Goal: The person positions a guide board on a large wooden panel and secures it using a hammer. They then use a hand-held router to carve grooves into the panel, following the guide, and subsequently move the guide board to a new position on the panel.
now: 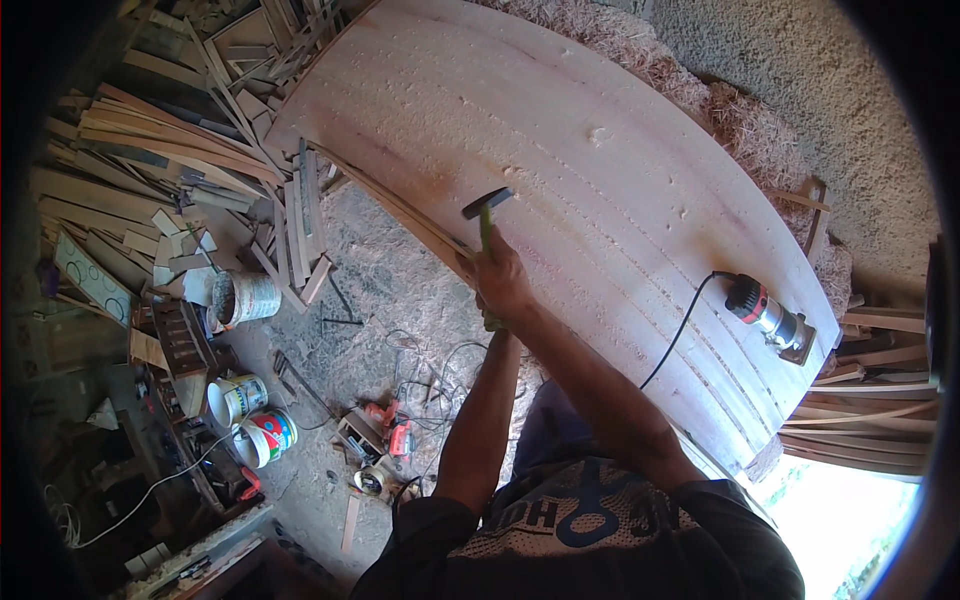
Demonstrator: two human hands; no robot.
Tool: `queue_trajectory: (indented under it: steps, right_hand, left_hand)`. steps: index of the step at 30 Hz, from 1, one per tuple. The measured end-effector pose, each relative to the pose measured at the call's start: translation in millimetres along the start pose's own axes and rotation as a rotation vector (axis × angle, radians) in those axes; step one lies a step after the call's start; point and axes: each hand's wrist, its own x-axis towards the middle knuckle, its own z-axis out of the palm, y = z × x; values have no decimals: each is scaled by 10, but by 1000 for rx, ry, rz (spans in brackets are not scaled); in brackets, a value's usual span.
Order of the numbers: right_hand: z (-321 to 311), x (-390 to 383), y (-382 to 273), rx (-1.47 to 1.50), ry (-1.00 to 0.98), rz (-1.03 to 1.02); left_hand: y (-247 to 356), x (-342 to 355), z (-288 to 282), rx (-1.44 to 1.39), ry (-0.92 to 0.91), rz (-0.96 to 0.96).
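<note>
My right hand (507,283) is closed round the green handle of a hammer (487,205). The hammer's dark metal head is over the near edge of a large, pale, curved wooden panel (610,215). My left forearm (477,430) comes up beneath the right wrist. The left hand is mostly covered by the right one, near the panel's edge, so its grip does not show. Dents, shallow holes and long seams with dust mark the panel's surface.
A corded router (770,318) lies on the panel's right end. Wood strips (170,140) are heaped at the left. Buckets (265,437), cables and an orange power tool (401,438) lie on the floor. Shavings (760,140) pile behind the panel, beside a rough wall.
</note>
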Motion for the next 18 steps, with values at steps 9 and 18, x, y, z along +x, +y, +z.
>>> queue_trajectory:
  steps: [9, 18]
  right_hand:
    - [-237, -61, -201, -85, -135, -44]
    - [-1373, 297, 211, -941, 111, -367]
  left_hand:
    - [50, 35, 105, -3, -3, 12]
    - [180, 165, 207, 116, -29, -151]
